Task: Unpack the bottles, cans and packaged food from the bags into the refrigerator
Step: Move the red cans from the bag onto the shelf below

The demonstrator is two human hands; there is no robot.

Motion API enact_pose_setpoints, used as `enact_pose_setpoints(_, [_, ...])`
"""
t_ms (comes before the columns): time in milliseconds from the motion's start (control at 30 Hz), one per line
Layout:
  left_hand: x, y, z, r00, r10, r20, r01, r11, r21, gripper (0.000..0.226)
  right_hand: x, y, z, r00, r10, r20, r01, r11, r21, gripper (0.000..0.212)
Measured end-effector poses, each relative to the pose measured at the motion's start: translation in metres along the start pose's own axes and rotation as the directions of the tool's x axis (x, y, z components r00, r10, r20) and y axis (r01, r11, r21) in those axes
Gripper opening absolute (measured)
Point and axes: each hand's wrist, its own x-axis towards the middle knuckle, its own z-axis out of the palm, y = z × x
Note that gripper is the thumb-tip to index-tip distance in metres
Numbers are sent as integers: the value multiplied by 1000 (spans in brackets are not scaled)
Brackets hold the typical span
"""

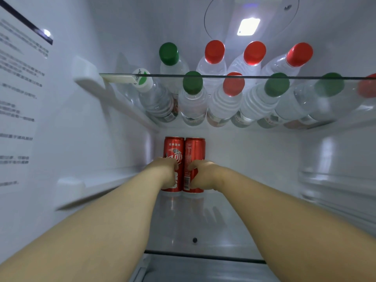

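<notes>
Red cans, the left can (173, 148) and the right can (195, 148), stand upright and touching near the back edge of the lower glass shelf (227, 231) in the white-walled refrigerator (61, 129). The left hand (166, 171) curls its fingers round the left can, and the right hand (203, 176) grips the right can the same way. Water bottles (192, 98) crowd the upper glass shelf (264, 77) beneath a lit lamp (248, 26).

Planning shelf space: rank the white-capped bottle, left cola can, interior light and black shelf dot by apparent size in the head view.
1. White-capped bottle
2. Left cola can, partly behind the left hand, so nearly tied
3. Interior light
4. Black shelf dot
</notes>
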Motion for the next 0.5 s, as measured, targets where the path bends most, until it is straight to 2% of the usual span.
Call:
enact_pose_setpoints(200, [1, 1, 0, 1000, -4, -3, 4, 999, 38, 36, -1, 2, 0, 999, -2, 40, 3, 1000, -11, 61])
enact_pose_setpoints(367, [3, 1, 2, 999, -17, -39, 19, 999, 33, 36, -3, 3, 0, 998, 20, 68, -19, 1000, -11, 68])
enact_pose_setpoints(500, [1, 3, 0, 999, 2, -48, -2, 1000, 3, 35, -4, 2, -4, 999, 40, 4, -40, 995, 87, 61])
